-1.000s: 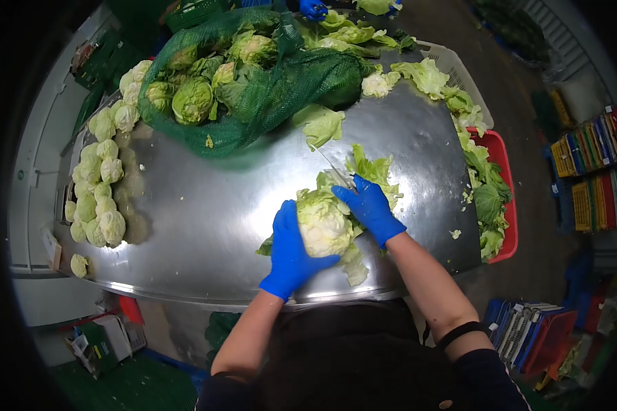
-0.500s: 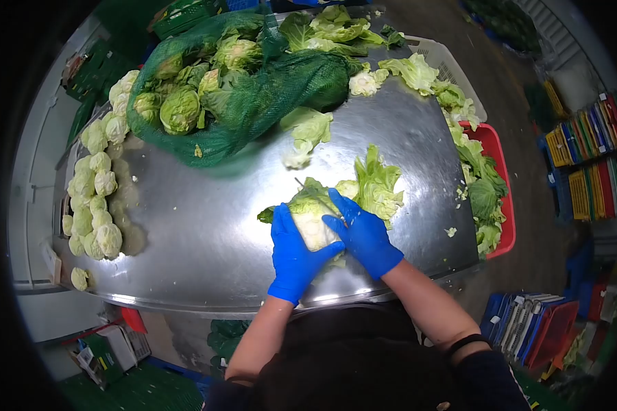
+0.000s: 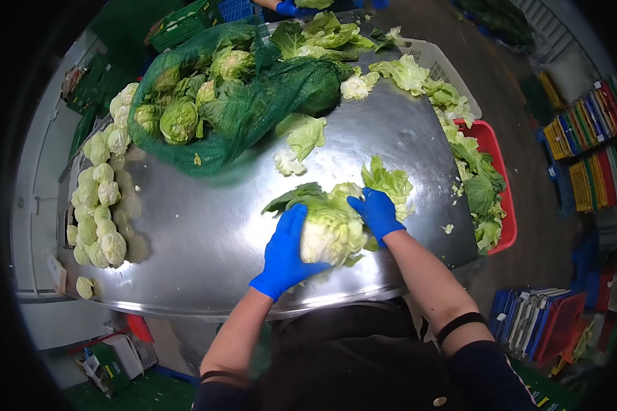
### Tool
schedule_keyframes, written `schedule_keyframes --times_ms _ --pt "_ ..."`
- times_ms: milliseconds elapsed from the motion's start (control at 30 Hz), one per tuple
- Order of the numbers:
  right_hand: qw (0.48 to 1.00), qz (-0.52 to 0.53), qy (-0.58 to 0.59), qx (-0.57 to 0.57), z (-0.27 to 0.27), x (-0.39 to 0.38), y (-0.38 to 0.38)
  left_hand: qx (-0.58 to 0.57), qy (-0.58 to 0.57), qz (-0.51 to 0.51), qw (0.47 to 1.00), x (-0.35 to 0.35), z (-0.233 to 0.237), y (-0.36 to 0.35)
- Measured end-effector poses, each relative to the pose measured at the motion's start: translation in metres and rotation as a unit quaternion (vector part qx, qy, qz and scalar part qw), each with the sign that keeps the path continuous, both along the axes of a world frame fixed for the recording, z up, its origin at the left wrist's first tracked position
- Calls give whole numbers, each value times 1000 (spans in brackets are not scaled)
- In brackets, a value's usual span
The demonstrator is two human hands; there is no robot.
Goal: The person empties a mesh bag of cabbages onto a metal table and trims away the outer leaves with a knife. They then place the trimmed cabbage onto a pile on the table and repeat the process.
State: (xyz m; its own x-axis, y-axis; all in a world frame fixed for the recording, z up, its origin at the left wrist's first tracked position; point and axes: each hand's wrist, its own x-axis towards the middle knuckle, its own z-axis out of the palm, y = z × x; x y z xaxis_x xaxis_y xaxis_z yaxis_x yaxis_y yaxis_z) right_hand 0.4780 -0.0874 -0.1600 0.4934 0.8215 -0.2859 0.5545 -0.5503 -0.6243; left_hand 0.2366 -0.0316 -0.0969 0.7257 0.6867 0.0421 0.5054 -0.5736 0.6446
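Note:
A pale green cabbage with loosened outer leaves sits at the front middle of the steel table. My left hand, in a blue glove, wraps round its left side, thumb along the bottom. On the other side, my right hand, also gloved, is closed with bent fingers at a leaf on the cabbage's upper right; its fingertips are partly hidden. A detached cabbage leaf lies just beyond the right hand. Further up the table rest another leaf and a whitish cut piece.
A green net sack of cabbages stands at the back left. Trimmed cabbages line the left edge. At the right edge are a red crate heaped with leaves and a pale crate. Another person's gloved hand shows at the top.
The cabbage has turned and its leaves have spread. My right hand has shifted right and slightly up, away from my left. Another person's gloved hand has appeared at the top.

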Motion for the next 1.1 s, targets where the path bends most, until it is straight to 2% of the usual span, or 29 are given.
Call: schedule_keyframes --times_ms 33,67,133,200,233,267,333,400,467,500,533,600,633,667,700,733,800,867,900,933,1000,1033,1100 --pt "995 66 -21 -70 18 3 -3 5 9 -56 998 0 5 4" --pt "995 70 -23 -71 33 -3 -8 9 17 -109 994 1 11 7" --pt "987 17 -13 157 60 -20 -19 44 38 -116 992 5 17 4" --pt "991 104 68 54 90 -33 -25 35 85 118 989 8 10 -19" --pt "979 128 59 144 65 -43 -25 12 27 167 986 13 -3 -28" --pt "980 127 59 143 45 -40 -30 12 27 165 986 15 -12 -32" --pt "984 116 87 108 58 -37 -25 -111 -57 222 967 23 -8 -36" --pt "985 101 109 84 58 -33 -24 -95 -61 220 969 19 -15 -35" --pt "991 49 73 99 16 -29 -22 -103 -96 187 972 14 -25 -31" --pt "997 20 18 76 0 -31 -22 -101 -98 189 972 16 -22 -32" --pt "997 21 17 76 -13 -27 -19 -59 -72 182 979 20 -18 -34" --pt "991 24 -82 107 -25 -22 -17 -18 -44 169 985 23 -16 -36" --pt "998 17 -50 34 -12 -19 -11 -44 -63 142 987 20 -17 -30" --pt "998 16 -51 35 -20 -11 -9 -69 -83 118 987 13 -19 -22" --pt "997 1 -21 70 -36 0 -10 -99 -113 39 988 -1 -26 -13" --pt "994 -12 8 104 -33 6 -11 -98 -114 39 988 -12 -23 -6" --pt "996 68 -59 -18 -5 21 -20 -100 -65 -125 985 -27 -16 4" --pt "995 43 -28 84 29 4 -35 -111 -36 -121 986 -31 -13 0" --pt "991 42 -9 126 67 -13 -38 -136 -54 -61 987 -25 -13 -6" --pt "995 84 46 -9 105 -25 -41 -161 -71 -4 984 -20 -12 -11" --pt "985 113 86 102 87 -56 -58 -140 -71 28 987 -10 -12 -17" --pt "985 110 84 102 76 -62 -54 -118 -68 59 989 -6 -11 -18" --pt "980 112 -26 164 61 -71 -50 -153 -65 70 984 -4 -11 -20"
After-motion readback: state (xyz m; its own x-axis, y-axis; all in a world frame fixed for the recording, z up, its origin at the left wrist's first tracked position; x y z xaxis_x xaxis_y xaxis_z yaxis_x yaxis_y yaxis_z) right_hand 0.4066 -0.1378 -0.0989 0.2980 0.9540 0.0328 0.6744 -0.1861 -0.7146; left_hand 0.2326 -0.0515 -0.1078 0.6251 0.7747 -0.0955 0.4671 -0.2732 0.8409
